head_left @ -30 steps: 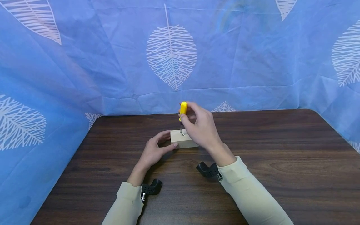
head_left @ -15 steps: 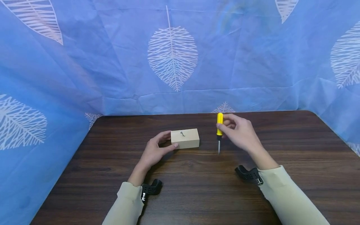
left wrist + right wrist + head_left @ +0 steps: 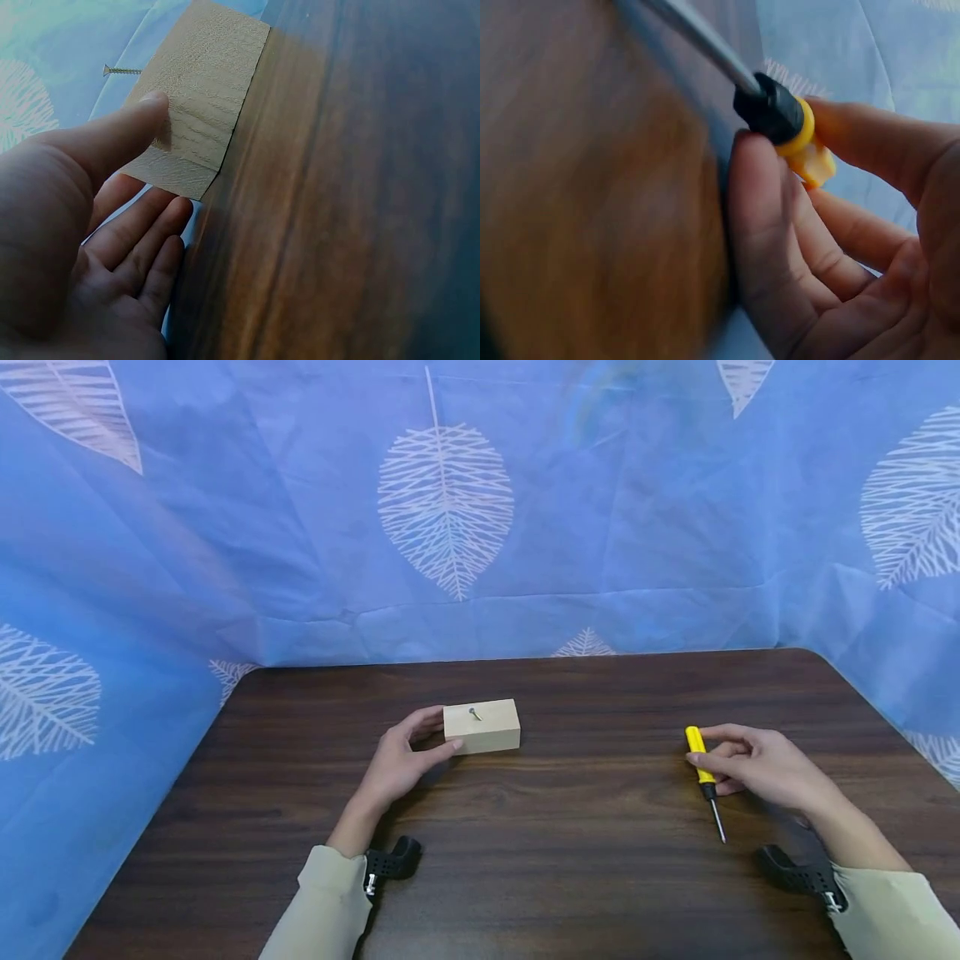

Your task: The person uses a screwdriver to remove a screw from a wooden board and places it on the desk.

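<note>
A pale wooden block (image 3: 487, 742) lies on the table, left of centre. Out of its top face stands a screw (image 3: 476, 714), tilted in the head view; the left wrist view shows the screw's head and threads (image 3: 122, 71) clear of the wood. My left hand (image 3: 397, 766) holds the block's left end, thumb on the near face and fingers behind. Well to the right, my right hand (image 3: 765, 768) pinches the yellow handle of a screwdriver (image 3: 697, 756) between thumb and fingers. Its metal shaft slants down towards me, below a black collar (image 3: 772, 112).
Dark wood-grain table (image 3: 570, 860) spreads under both hands. A blue cloth with white leaf prints (image 3: 637, 510) hangs behind and at the sides. Black wrist mounts (image 3: 393, 858) sit at both cuffs.
My right hand has carried the screwdriver off the screw, rightwards and nearer to me, and the screw now shows uncovered. My left hand stays on the block. The head view has shifted slightly.
</note>
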`<state>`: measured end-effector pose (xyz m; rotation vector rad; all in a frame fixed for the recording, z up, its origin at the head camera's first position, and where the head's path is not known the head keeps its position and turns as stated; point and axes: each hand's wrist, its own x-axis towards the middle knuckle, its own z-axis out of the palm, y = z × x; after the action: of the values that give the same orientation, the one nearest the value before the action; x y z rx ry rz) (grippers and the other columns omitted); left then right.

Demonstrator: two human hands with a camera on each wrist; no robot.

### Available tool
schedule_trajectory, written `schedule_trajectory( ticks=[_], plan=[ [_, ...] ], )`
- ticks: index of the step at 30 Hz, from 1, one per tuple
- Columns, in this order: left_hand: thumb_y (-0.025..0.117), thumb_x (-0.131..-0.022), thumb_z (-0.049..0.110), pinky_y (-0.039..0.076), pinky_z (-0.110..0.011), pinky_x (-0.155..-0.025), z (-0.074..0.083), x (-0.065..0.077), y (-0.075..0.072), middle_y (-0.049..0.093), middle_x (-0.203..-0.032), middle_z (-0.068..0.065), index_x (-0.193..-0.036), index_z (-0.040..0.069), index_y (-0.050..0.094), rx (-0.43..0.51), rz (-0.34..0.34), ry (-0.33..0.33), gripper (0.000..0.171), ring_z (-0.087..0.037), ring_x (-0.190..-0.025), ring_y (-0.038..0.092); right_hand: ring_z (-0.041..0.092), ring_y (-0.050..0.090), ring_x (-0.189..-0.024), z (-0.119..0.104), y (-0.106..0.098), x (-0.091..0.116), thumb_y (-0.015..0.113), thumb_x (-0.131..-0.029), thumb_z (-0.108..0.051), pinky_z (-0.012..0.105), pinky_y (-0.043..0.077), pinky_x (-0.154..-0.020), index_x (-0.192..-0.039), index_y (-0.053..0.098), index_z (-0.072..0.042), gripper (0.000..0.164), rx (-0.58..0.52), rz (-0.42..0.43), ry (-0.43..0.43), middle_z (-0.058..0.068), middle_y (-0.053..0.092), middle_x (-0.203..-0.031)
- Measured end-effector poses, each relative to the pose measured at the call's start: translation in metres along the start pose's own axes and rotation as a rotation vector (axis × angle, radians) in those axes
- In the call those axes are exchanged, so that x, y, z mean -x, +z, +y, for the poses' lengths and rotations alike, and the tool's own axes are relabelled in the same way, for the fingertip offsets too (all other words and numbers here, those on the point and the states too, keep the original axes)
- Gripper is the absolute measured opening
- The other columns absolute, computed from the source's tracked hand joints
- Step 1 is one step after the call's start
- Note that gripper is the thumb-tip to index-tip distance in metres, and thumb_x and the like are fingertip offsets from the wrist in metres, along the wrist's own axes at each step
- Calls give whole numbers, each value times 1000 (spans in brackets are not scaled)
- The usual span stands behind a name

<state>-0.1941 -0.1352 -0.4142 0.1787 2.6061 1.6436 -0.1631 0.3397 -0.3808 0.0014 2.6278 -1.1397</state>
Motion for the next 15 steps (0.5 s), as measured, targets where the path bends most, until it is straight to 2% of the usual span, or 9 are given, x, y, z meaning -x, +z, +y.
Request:
schedule_trajectory(
  ticks=[4, 9, 15],
  plan=[
    [83, -97, 32, 44, -59, -122, -1, -1, -2, 65, -150, -8, -155, 20, 57, -5, 2, 1, 65, -33, -145, 57, 16, 76, -81, 1, -3, 3, 71, -106, -38, 30, 66, -74, -159, 40, 10, 78, 19, -6, 10, 8, 78, -106],
    [83, -97, 34, 42, -60, -123, -2, 0, -2, 65, -151, -8, -156, 21, 57, -10, 10, -13, 65, -33, -146, 56, 16, 76, -77, -6, 1, 1, 76, -102, -38, 29, 65, -70, -158, 46, 4, 76, 82, 28, -17, 9, 77, -102],
    [83, -97, 34, 43, -61, -122, -3, 1, -2, 66, -150, -9, -155, 21, 58, -13, 19, -12, 65, -34, -144, 58, 16, 75, -75, -8, 3, 1, 76, -102, -39, 29, 64, -69, -156, 50, 2, 73, 117, 32, -28, 6, 78, -100]
  ],
)
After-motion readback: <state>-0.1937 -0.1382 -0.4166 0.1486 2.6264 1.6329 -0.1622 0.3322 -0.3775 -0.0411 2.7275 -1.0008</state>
